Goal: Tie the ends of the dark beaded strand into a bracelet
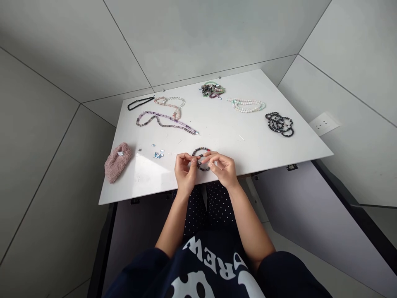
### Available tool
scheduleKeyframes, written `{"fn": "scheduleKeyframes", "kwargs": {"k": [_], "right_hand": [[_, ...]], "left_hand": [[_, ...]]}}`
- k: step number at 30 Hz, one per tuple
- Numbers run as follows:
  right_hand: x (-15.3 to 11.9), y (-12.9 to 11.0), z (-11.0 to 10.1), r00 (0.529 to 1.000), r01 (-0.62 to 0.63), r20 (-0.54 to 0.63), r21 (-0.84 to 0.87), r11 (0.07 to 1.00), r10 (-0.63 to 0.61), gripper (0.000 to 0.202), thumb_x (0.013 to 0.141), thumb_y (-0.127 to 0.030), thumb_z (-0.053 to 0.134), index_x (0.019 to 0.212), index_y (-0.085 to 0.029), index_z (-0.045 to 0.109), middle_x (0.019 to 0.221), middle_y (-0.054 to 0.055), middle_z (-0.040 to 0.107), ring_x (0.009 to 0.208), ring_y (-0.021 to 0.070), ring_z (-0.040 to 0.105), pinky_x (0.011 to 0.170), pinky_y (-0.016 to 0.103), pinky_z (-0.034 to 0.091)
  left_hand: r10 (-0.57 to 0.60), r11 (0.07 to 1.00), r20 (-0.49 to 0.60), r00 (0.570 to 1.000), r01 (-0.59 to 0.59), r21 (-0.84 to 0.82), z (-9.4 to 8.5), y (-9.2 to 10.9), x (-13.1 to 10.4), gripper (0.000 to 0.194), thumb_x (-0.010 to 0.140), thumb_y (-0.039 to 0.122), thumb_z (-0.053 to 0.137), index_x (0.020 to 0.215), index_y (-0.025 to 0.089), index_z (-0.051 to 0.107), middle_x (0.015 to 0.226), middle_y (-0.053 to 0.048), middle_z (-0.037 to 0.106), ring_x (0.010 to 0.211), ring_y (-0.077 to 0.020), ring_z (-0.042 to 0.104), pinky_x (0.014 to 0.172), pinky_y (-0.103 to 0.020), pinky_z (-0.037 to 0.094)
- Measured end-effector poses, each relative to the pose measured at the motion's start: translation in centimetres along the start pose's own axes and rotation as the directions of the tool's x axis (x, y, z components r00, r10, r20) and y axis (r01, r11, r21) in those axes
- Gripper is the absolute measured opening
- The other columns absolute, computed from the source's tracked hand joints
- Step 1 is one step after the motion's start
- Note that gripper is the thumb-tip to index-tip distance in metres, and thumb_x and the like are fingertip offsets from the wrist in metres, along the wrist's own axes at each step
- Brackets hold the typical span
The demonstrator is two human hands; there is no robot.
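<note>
At the front edge of the white table, my left hand (186, 171) and my right hand (223, 169) meet with their fingertips close together. Between them is a dark bead bracelet (201, 149) with a red bead on its far side; more dark beads show just below the fingertips. Both hands pinch at this bracelet, thumbs against fingers. A thin pale piece (199, 161), perhaps thread, shows between the fingertips, too small to make out fully. My fingers cover part of the bead loop.
On the white table (217, 128) lie a purple bead strand (164, 124), a black strand (141, 103), a pink and clear strand (170, 103), a mixed bead pile (212, 89), a pale strand (248, 105), black bracelets (280, 124), small bluish pieces (159, 155) and a fuzzy pink pouch (118, 162).
</note>
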State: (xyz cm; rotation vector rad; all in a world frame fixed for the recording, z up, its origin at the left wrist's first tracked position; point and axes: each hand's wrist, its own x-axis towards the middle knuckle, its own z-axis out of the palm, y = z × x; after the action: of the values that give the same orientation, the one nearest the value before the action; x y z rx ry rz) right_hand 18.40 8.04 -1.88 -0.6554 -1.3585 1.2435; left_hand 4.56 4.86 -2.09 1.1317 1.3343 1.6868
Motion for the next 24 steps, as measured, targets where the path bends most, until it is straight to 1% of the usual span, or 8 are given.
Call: {"fn": "scheduleKeyframes", "kwargs": {"k": [2, 5, 8, 12, 15, 17, 20, 24], "right_hand": [[0.04, -0.15, 0.0, 0.999, -0.032, 0.025, 0.01, 0.999, 0.031, 0.024, 0.089, -0.042, 0.067, 0.074, -0.024, 0.064, 0.083, 0.006, 0.074, 0.102, 0.0259, 0.07, 0.101, 0.052, 0.051], [0.1, -0.23, 0.06, 0.998, -0.06, 0.024, 0.042, 0.997, 0.059, 0.027, 0.088, -0.045, 0.068, 0.074, -0.023, 0.062, 0.078, 0.005, 0.071, 0.09, 0.024, 0.071, 0.092, 0.049, 0.056], [0.12, -0.08, 0.03, 0.999, -0.053, 0.013, 0.108, 0.993, 0.052, 0.025, 0.087, -0.042, 0.07, 0.074, -0.022, 0.062, 0.077, 0.004, 0.07, 0.084, 0.0225, 0.071, 0.091, 0.048, 0.056], [0.01, 0.25, -0.04, 0.999, -0.05, 0.006, 0.181, 0.982, 0.049, 0.019, 0.086, -0.036, 0.072, 0.076, -0.021, 0.065, 0.077, 0.003, 0.07, 0.08, 0.0205, 0.07, 0.088, 0.045, 0.057], [-0.1, 0.35, -0.02, 0.997, -0.083, 0.013, 0.184, 0.979, 0.082, 0.018, 0.086, -0.034, 0.072, 0.077, -0.02, 0.066, 0.078, 0.004, 0.07, 0.08, 0.0193, 0.068, 0.083, 0.04, 0.056], [-0.14, 0.37, 0.01, 0.995, -0.095, 0.01, 0.184, 0.978, 0.094, 0.018, 0.086, -0.034, 0.073, 0.076, -0.02, 0.067, 0.078, 0.004, 0.069, 0.079, 0.0188, 0.068, 0.082, 0.039, 0.055], [-0.13, 0.4, 0.03, 0.996, -0.09, -0.002, 0.192, 0.977, 0.092, 0.018, 0.086, -0.034, 0.073, 0.075, -0.02, 0.067, 0.077, 0.003, 0.069, 0.077, 0.0181, 0.067, 0.08, 0.038, 0.054], [-0.08, 0.44, 0.05, 0.997, -0.077, -0.008, 0.2, 0.977, 0.08, 0.017, 0.086, -0.031, 0.073, 0.075, -0.02, 0.067, 0.076, 0.003, 0.068, 0.075, 0.0174, 0.065, 0.077, 0.036, 0.053]], "left_hand": [[-0.005, 1.0, -0.002, 1.0, 0.005, -0.031, 0.02, -0.02, 0.01, 0.025, 0.09, 0.037, 0.068, 0.093, 0.023, 0.047, 0.087, -0.002, 0.062, 0.095, -0.019, 0.071, 0.088, -0.037, 0.056], [0.019, 0.999, -0.029, 0.999, -0.02, -0.036, 0.02, 0.04, 0.06, 0.03, 0.089, 0.037, 0.069, 0.089, 0.024, 0.043, 0.079, 0.002, 0.058, 0.087, -0.0175, 0.072, 0.096, -0.042, 0.054], [0.031, 0.997, -0.022, 0.999, -0.033, -0.067, -0.06, 0.14, 0.14, 0.035, 0.089, 0.038, 0.07, 0.086, 0.024, 0.038, 0.077, 0.004, 0.058, 0.079, -0.015, 0.071, 0.102, -0.044, 0.051], [0.034, 0.992, 0.01, 0.999, -0.032, -0.121, -0.16, 0.18, 0.16, 0.036, 0.088, 0.036, 0.072, 0.083, 0.023, 0.038, 0.075, 0.004, 0.055, 0.073, -0.0121, 0.067, 0.098, -0.041, 0.053], [0.055, 0.989, 0.022, 0.998, -0.051, -0.141, -0.15, 0.15, 0.11, 0.034, 0.088, 0.033, 0.072, 0.082, 0.022, 0.04, 0.075, 0.004, 0.053, 0.069, -0.0098, 0.062, 0.099, -0.04, 0.052], [0.076, 0.99, 0.026, 0.997, -0.072, -0.124, -0.1, 0.14, 0.07, 0.032, 0.089, 0.031, 0.071, 0.082, 0.022, 0.041, 0.075, 0.004, 0.053, 0.069, -0.0093, 0.061, 0.098, -0.039, 0.052], [0.11, 0.991, 0.044, 0.993, -0.106, -0.083, -0.05, 0.13, 0.01, 0.029, 0.091, 0.029, 0.068, 0.08, 0.021, 0.042, 0.075, 0.004, 0.052, 0.068, -0.0093, 0.059, 0.09, -0.035, 0.053], [0.133, 0.989, 0.07, 0.989, -0.128, -0.074, -0.07, 0.07, 0.01, 0.029, 0.092, 0.028, 0.066, 0.078, 0.02, 0.042, 0.076, 0.003, 0.051, 0.066, -0.0094, 0.057, 0.078, -0.03, 0.054]]}}
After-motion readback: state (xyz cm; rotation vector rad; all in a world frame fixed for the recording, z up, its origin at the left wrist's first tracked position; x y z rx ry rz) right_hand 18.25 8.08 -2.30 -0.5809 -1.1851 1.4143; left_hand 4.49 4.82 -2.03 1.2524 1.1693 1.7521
